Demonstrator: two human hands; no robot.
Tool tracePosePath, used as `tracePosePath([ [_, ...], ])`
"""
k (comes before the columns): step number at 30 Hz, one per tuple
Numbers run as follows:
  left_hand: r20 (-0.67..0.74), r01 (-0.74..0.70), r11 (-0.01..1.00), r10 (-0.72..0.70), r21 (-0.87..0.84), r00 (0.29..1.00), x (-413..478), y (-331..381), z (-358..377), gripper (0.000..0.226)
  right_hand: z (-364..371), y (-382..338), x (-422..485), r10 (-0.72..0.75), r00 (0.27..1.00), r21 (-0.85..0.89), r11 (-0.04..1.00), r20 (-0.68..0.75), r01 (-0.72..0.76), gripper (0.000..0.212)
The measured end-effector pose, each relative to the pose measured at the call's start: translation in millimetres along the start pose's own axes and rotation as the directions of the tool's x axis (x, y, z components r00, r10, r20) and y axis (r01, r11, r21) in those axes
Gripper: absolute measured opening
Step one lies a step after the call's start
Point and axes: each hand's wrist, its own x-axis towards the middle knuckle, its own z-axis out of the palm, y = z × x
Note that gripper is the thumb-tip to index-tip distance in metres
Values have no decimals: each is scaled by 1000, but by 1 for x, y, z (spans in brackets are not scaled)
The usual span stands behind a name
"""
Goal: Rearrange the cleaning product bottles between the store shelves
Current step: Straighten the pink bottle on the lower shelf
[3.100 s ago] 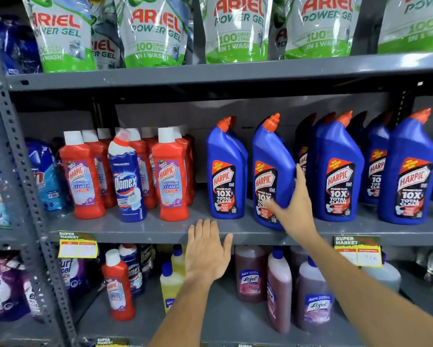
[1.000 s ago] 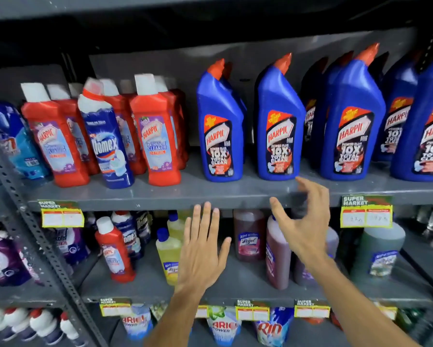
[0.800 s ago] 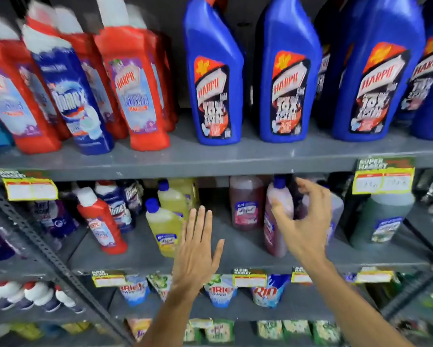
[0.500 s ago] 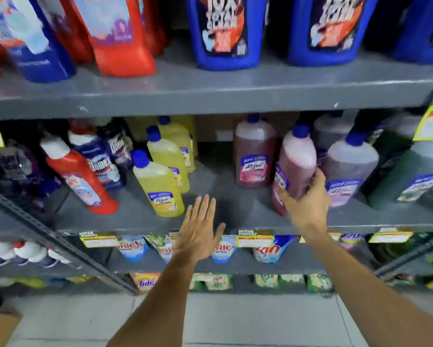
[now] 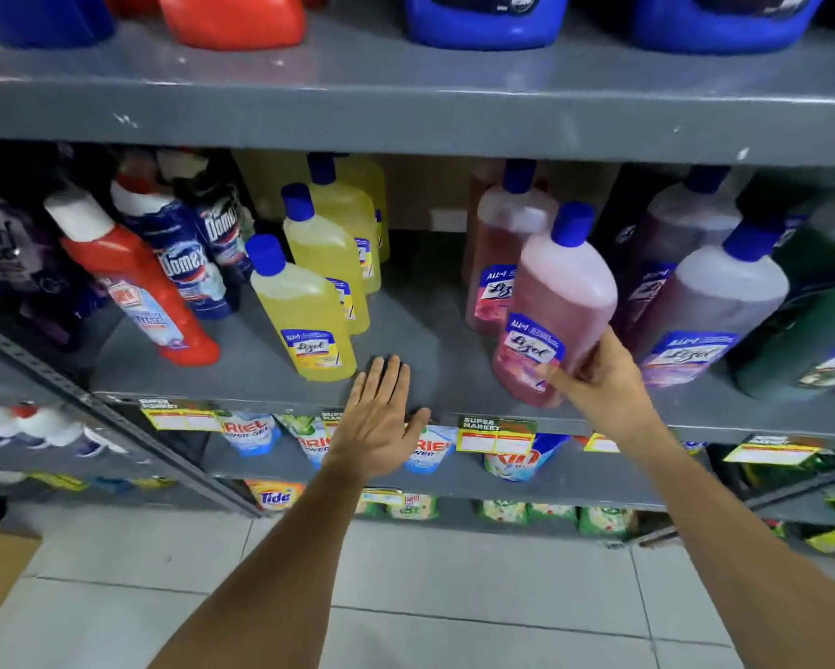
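Observation:
My right hand (image 5: 599, 379) grips the lower part of a pink Lizol bottle (image 5: 557, 301) with a blue cap, tilted to the right near the front of the middle shelf (image 5: 420, 340). Another pink Lizol bottle (image 5: 495, 253) stands behind it. My left hand (image 5: 381, 422) is flat with fingers apart at the shelf's front edge, holding nothing, just right of a yellow Lizol bottle (image 5: 304, 316). More yellow bottles (image 5: 338, 243) stand behind that one.
A red Harpic bottle (image 5: 140, 287) and Domex bottles (image 5: 183, 263) stand at the left. Purple Lizol bottles (image 5: 710, 306) and green ones (image 5: 811, 340) fill the right. The upper shelf (image 5: 405, 103) carries blue and red bottles. Detergent pouches (image 5: 425, 451) hang below.
My view has dropped from the upper shelf to the middle one. My right hand has closed on the pink Lizol bottle and tipped it. My left hand stays flat at the shelf edge.

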Motion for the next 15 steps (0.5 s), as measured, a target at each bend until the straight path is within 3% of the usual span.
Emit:
tracePosePath([
  [4,-8,9,1000,-10,-6,1000,-1,1,-1,74,3,-3,9,17,982,50,998,190,-27,55],
  [9,6,70,997,-70,-32,998,-1,7,2,75,26,-2,-3,1,990,-40,999,139,5,83],
  [15,8,82,992,-82,-93,997,0,6,7,76,20,-2,14,34,985,-67,997,169,-23,76],
])
